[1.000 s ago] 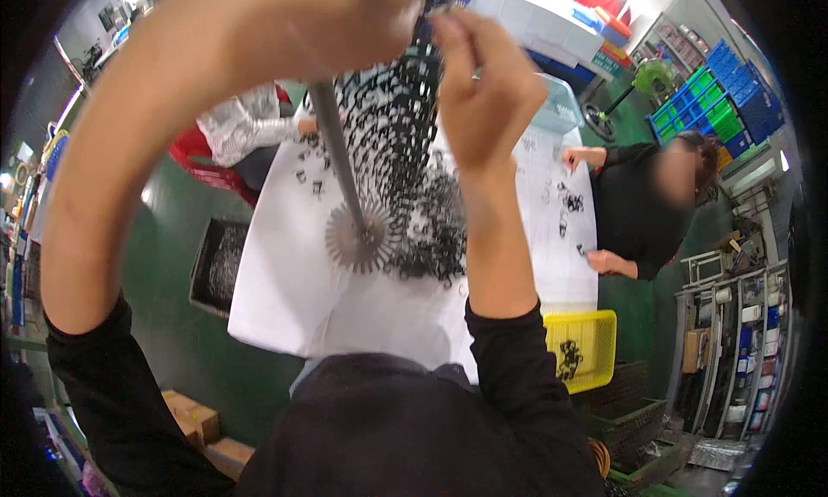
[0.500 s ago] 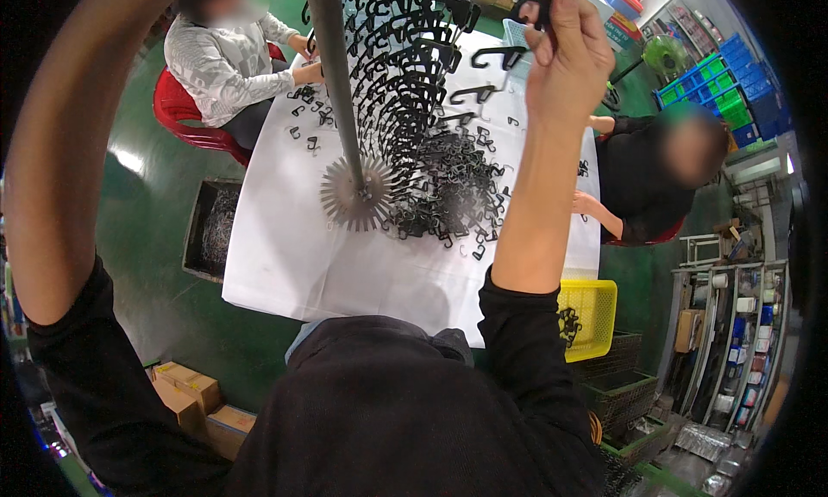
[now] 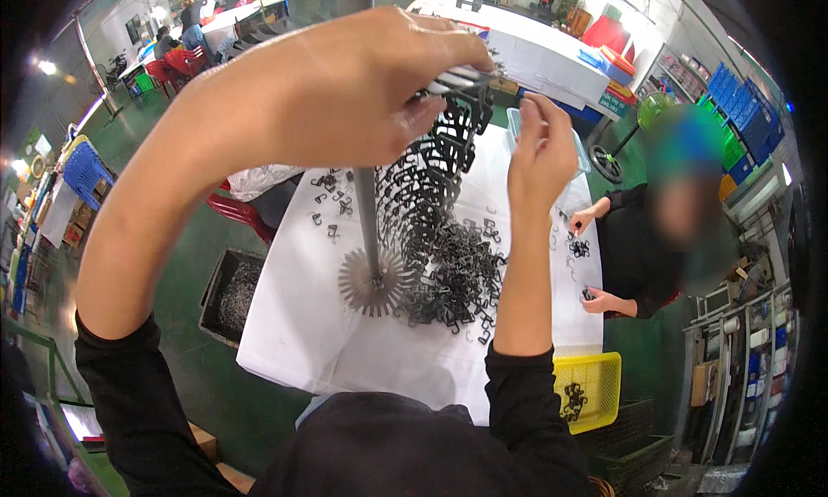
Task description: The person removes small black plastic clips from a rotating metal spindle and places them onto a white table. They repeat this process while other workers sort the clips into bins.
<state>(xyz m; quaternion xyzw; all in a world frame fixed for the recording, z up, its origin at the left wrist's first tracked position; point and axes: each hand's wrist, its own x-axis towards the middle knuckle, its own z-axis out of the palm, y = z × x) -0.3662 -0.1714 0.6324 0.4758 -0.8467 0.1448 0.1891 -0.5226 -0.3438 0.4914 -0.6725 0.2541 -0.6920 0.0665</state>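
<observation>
My left hand [image 3: 379,87] reaches across the upright grey pole [image 3: 366,217], its fingers over and thumb under the metal blades of an upper slotted disc [image 3: 464,77]. Its fingertips are partly blurred. Just right of it, my right hand [image 3: 543,156] is raised with bent fingers apart, and no object shows in it. Strings of black plastic hooks [image 3: 414,182] hang in a curved column below the left hand. Down at the pole's foot sits a lower slotted metal disc [image 3: 376,281]. Beside that disc, a heap of loose black hooks [image 3: 457,277] covers part of the white tabletop [image 3: 345,359].
A co-worker in black [image 3: 642,255] handles small black pieces at the table's right edge. The yellow basket [image 3: 608,393] there holds several black hooks. A dark bin [image 3: 233,294] stands on the floor to the left. Behind my right hand is a light-blue basket [image 3: 580,156].
My left hand has come in over the pole to the upper disc. My right hand has moved down, and the black hook it held no longer shows in it. The view has tilted up.
</observation>
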